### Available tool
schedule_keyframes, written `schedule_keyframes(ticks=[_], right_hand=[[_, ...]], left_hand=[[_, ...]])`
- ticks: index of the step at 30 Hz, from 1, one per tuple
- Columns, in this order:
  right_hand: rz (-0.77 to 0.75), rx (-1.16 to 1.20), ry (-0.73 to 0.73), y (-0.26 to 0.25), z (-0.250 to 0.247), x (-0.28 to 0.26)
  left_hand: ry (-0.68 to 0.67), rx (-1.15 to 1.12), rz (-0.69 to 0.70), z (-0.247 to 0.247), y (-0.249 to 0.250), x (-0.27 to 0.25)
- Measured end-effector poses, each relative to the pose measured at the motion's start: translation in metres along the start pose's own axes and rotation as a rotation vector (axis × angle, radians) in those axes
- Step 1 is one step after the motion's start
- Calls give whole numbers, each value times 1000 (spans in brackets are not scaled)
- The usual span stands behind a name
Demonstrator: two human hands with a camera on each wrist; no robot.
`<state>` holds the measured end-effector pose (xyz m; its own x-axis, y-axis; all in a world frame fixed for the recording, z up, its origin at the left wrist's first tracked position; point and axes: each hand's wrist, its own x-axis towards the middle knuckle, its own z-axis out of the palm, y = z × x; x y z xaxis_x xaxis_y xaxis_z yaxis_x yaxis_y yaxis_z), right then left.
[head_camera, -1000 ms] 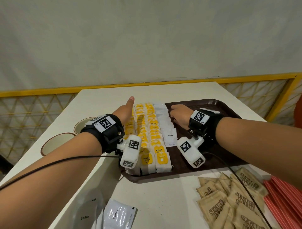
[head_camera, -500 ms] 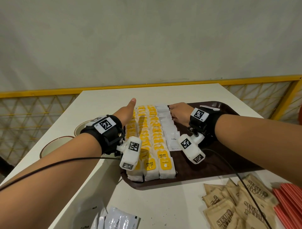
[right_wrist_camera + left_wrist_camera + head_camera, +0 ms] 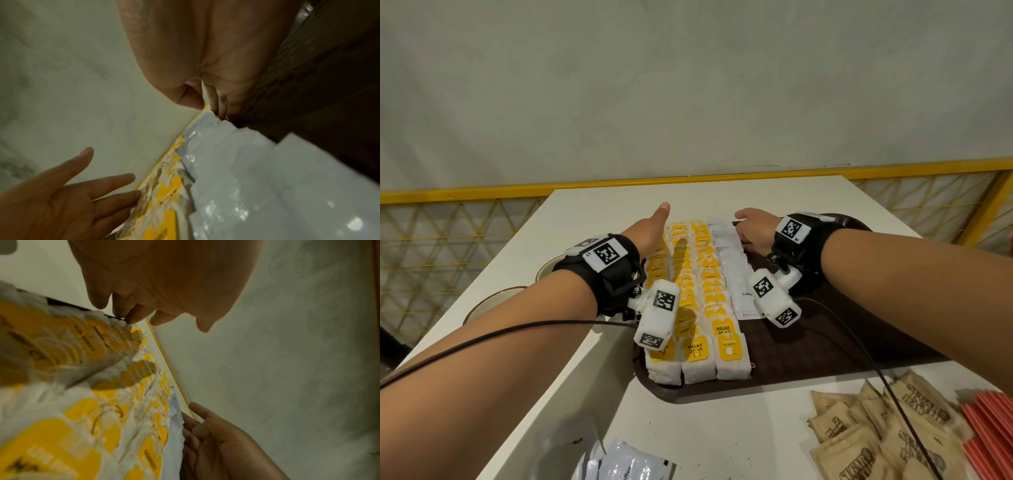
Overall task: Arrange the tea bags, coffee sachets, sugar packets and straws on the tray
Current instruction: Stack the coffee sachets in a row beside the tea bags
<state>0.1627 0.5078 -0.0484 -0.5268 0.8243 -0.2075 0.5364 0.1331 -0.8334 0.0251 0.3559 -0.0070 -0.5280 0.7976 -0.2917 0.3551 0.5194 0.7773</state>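
loose coffee sachets (image 3: 626, 462), brown sugar packets (image 3: 876, 442) and red straws (image 3: 989, 435) are lying nearest on the tabletop (image 3: 722, 435). further on, tea bags (image 3: 698, 301) are filling the brown tray (image 3: 842, 353) in rows. the left hand (image 3: 650, 229) is lying flat and released against them; the right hand (image 3: 755, 229) is curling its fingers onto the tray's sachet row (image 3: 732, 270).

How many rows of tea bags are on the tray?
3, side by side at the left of the tray: left row, middle row, right row beside the coffee sachets. The left wrist camera partly hides the left row.
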Motion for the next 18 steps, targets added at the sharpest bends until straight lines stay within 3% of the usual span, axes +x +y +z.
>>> schedule_keyframes(ticks=[7,18], right_hand=[[41,17,10,0,-6,-13],[99,180,-71,17,9,-97]], left_hand=[[1,12,-3,-1,-1,-1],[44,33,1,-3,-6,-12]])
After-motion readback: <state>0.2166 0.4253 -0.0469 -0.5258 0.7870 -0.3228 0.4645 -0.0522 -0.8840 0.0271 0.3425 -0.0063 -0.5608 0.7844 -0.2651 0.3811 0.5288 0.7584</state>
